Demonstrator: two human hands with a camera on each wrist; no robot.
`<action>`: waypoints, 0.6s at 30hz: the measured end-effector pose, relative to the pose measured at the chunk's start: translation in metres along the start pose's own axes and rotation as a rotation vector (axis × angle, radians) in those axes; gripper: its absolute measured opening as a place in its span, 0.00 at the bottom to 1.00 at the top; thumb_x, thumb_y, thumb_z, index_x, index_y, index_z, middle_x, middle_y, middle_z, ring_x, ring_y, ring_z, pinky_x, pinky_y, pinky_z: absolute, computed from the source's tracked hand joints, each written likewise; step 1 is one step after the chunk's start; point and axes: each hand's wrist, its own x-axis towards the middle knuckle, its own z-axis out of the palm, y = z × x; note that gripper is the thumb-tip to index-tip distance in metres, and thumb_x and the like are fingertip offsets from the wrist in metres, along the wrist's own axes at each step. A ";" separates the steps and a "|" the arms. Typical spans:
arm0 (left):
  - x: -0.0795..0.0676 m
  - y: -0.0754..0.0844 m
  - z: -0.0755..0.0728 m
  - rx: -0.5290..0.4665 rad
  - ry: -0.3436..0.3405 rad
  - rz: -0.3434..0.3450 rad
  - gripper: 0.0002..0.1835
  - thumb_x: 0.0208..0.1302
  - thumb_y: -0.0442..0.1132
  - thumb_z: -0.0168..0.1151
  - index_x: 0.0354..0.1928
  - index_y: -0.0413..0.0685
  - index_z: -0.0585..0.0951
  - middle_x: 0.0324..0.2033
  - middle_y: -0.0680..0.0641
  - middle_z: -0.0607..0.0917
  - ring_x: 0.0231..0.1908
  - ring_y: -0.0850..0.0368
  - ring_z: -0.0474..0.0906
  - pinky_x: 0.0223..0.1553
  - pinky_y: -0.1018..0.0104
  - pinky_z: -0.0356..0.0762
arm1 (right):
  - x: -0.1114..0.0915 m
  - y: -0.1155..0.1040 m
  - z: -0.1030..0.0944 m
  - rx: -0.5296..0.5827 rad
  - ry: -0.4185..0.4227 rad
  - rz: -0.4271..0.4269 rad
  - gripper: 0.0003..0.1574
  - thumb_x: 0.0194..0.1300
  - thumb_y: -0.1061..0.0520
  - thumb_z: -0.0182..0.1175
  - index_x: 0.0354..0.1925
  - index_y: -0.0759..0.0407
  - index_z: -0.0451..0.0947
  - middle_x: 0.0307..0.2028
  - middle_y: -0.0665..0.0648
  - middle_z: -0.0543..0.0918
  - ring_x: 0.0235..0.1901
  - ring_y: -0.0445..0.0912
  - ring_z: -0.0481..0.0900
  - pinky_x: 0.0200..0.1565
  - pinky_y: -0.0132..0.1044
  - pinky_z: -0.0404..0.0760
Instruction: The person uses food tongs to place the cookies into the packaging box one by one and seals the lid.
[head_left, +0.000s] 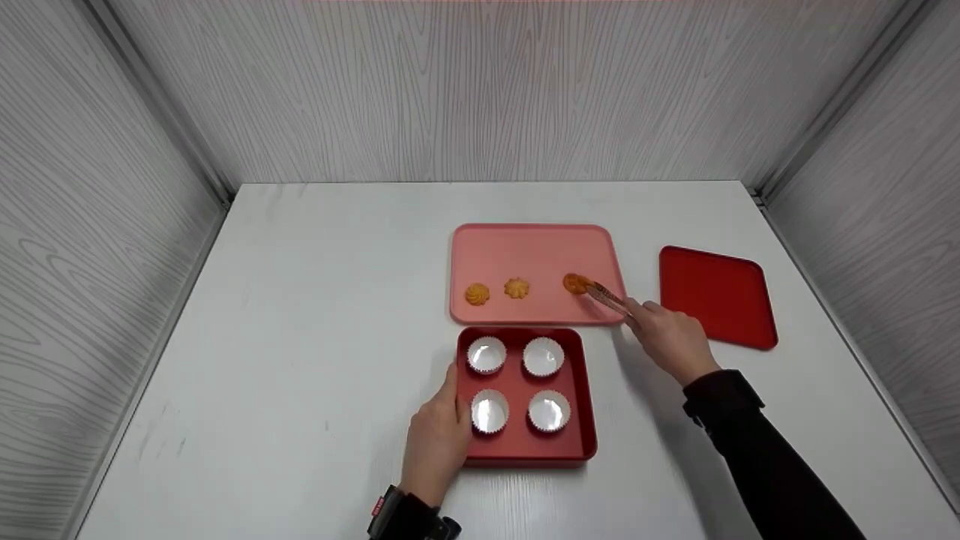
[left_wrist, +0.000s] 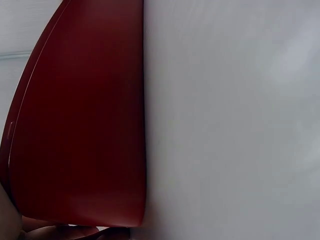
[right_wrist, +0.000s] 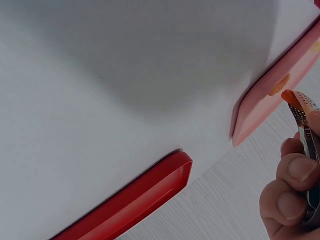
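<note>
I see the right grip (head_left: 671,339) pinching slim metal tongs (head_left: 606,298), a round golden-brown cookie (head_left: 574,283) at their tips, forward-left over the pink rectangular tray (head_left: 536,251); the left grip (head_left: 437,439) clasps the square red box (head_left: 517,448).

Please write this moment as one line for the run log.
left hand: holds red box | right hand: holds tongs, tips at orange cookie | pink tray: two yellow cookies | white cups: four, empty

pink tray (head_left: 534,251), golden cookies (head_left: 517,288); red box (head_left: 518,382)
</note>
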 end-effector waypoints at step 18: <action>0.000 -0.001 0.002 0.007 0.013 0.023 0.28 0.70 0.31 0.60 0.71 0.35 0.71 0.29 0.40 0.85 0.21 0.61 0.68 0.26 0.65 0.72 | -0.007 -0.029 -0.041 0.461 -0.157 0.160 0.24 0.72 0.58 0.64 0.64 0.60 0.80 0.43 0.57 0.89 0.31 0.46 0.74 0.33 0.37 0.72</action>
